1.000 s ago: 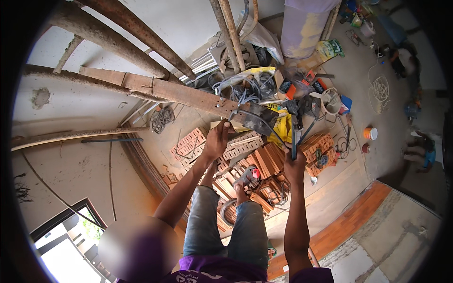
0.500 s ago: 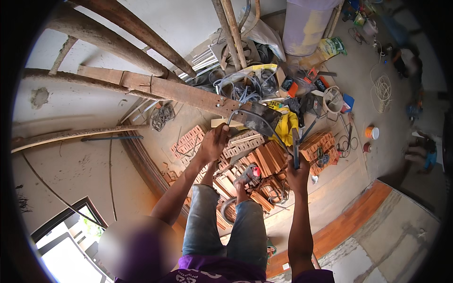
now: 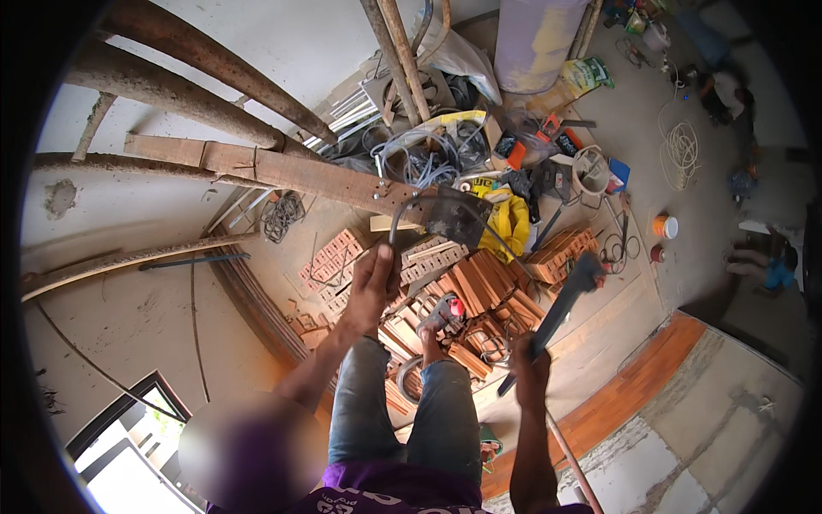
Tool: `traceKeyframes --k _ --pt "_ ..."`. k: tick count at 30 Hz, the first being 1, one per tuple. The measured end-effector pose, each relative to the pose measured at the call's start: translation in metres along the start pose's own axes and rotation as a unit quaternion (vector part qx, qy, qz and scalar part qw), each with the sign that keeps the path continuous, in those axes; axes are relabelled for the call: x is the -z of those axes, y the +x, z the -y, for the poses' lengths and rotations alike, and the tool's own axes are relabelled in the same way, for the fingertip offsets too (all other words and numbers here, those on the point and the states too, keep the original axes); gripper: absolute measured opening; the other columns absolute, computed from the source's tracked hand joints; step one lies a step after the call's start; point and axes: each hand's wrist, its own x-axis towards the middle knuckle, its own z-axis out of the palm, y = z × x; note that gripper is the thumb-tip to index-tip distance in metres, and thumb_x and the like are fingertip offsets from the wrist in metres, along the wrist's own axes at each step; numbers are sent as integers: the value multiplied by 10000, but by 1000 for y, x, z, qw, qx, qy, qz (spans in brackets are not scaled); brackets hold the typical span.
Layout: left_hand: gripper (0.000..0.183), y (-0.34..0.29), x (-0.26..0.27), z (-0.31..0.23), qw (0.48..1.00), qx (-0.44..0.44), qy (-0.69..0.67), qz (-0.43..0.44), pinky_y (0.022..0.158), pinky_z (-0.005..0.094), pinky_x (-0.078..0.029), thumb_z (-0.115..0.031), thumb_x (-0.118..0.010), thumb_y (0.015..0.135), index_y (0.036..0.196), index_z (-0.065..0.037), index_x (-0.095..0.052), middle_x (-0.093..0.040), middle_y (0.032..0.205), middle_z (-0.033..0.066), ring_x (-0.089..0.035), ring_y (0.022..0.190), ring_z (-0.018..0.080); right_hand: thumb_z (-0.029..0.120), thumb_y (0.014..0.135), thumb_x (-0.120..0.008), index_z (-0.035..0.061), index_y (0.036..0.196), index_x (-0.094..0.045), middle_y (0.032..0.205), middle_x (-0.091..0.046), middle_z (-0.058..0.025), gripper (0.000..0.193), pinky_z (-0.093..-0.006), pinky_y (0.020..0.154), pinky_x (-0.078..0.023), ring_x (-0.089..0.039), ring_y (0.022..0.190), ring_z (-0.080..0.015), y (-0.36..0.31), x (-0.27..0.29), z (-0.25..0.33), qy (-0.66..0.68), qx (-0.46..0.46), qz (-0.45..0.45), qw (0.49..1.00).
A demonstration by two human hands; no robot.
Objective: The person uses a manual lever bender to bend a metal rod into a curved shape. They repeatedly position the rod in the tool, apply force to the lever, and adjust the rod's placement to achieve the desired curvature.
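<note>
In the head view, the left hand (image 3: 372,287) is closed around a bent grey wire (image 3: 402,218) that rises to the wooden beam (image 3: 282,170). The right hand (image 3: 529,373) grips the handle of a dark hammer (image 3: 561,307), its head raised and tilted toward the beam. Far below, orange bricks (image 3: 479,287) lie on the floor (image 3: 685,206).

View from high above a building-site room: pale plastered walls (image 3: 257,51), a grey concrete floor (image 3: 685,206) littered with stacked orange bricks (image 3: 479,287), tangled cables (image 3: 428,158) and buckets, rough wooden scaffold poles (image 3: 214,64) crossing the view, and a bright window opening (image 3: 128,445) at lower left.
</note>
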Motion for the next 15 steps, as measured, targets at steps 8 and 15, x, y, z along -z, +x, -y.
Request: traceKeyframes --k 8,15 --pt "344 -15 -39 73 973 84 -210 -41 367 225 -172 -408 -370 1028 797 -157 -412 -269 564 -68 -195 423 43 400 982 -493 128 933 -442 590 -317 62 282 -207 420 -253 -308 469 -29 -22 -60 -9 132 -73 -7 989" --pt "339 0 -37 83 959 124 -244 -71 389 229 -174 -400 -395 1024 807 -140 -418 -283 586 -53 -218 457 52 318 977 -533 59 1105 -462 656 -439 25 297 -216 494 -386 -441 543 -76 -15 -60 -12 62 54 30 996"
